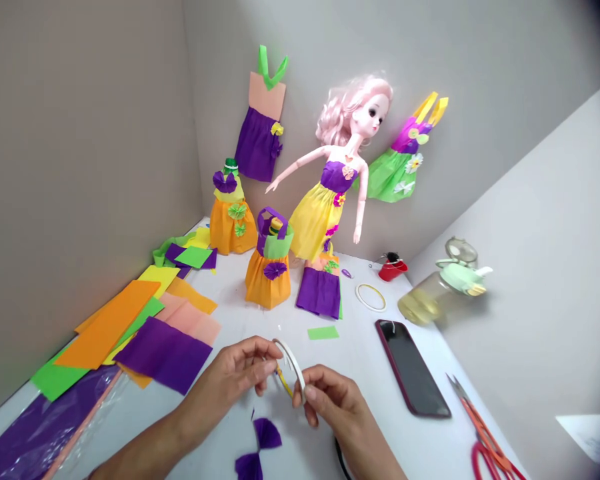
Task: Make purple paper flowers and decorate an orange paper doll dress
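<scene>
Nearest the viewer, at the lower edge, lies a purple, fan-pleated bow (267, 435). Beyond it, above the white-topped table (360, 360), the left hand (243, 367) and right hand (335, 403) pinch opposite sides of a slim white-and-yellow ring (297, 371). Light, even fingertip pressure should keep its thin band steady. Orange, green and purple sheets (111, 327) crowd the table's left; two small, bright dresses (257, 143) hang against plain grey walls (300, 33).

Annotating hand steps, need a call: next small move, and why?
Probably steady the white-and-yellow ring with the right hand and pick along its edge with the left hand. The right pinches its lower side, while the left's fingers are at its upper side. It looks like a tape roll; I can't tell if an end is loose.
</scene>
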The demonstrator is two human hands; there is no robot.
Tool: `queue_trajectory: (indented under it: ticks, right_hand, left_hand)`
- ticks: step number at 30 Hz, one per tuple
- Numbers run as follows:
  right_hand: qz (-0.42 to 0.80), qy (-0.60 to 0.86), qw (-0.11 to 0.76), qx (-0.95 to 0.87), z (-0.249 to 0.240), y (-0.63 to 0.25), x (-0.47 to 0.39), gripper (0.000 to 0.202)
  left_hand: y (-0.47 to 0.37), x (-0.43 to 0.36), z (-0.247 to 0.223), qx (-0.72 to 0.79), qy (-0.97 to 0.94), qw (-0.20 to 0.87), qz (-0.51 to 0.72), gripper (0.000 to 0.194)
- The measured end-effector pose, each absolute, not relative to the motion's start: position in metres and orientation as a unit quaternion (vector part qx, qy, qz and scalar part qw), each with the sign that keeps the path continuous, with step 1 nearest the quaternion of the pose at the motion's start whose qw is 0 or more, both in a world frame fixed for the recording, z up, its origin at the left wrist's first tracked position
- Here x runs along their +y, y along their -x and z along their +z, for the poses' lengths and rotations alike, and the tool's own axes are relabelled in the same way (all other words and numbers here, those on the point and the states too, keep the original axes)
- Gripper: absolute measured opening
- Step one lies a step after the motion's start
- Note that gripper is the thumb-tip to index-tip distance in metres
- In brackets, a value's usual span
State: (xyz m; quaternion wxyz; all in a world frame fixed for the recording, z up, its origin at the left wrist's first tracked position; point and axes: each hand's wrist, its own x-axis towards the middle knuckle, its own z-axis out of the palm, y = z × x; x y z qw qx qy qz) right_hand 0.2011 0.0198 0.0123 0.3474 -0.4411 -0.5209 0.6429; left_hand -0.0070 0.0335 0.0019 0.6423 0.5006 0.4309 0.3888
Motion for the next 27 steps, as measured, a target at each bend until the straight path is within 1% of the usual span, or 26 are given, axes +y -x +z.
queue_trajectory:
  ticks: [4,8,10,13,14,16,19,23,25,27]
  right_hand:
    - [0.577,0.491,0.339,-0.557,0.014,-0.198,0.017,0.031]
    - [0.458,0.506,0.338,-0.648,0.009,-0.196,0.013,0.023]
    - [0.396,0.490,0.351,-0.693,0.006,-0.196,0.012,0.017]
    - [0.312,0.444,0.355,-0.761,0.003,-0.199,0.013,0.006]
    - [0.289,0.428,0.349,-0.782,0.002,-0.199,0.013,0.006]
    - [0.258,0.408,0.335,-0.809,0.002,-0.200,0.014,0.010]
    - [0.261,0.396,0.325,-0.818,0.000,-0.199,0.015,0.015]
    - [0.310,0.395,0.336,-0.797,-0.004,-0.197,0.016,0.019]
    - [0.373,0.421,0.366,-0.742,-0.003,-0.197,0.016,0.018]
    - [0.481,0.445,0.395,-0.644,0.001,-0.199,0.017,0.025]
  left_hand:
    - [0.004,0.029,-0.004,0.412,-0.502,0.641,0.409,0.026]
    - [0.002,0.026,0.000,0.379,-0.493,0.649,0.437,0.023]
    - [0.002,0.027,0.005,0.369,-0.468,0.674,0.437,0.022]
    - [0.003,0.029,0.009,0.358,-0.405,0.721,0.434,0.026]
    - [0.004,0.029,0.009,0.351,-0.385,0.735,0.434,0.026]
    - [0.004,0.030,0.008,0.333,-0.362,0.754,0.436,0.025]
    - [0.005,0.030,0.007,0.315,-0.357,0.763,0.437,0.024]
    - [0.005,0.029,0.010,0.312,-0.388,0.756,0.426,0.025]
    - [0.004,0.029,0.010,0.320,-0.429,0.739,0.410,0.025]
    - [0.003,0.029,0.007,0.342,-0.481,0.706,0.391,0.026]
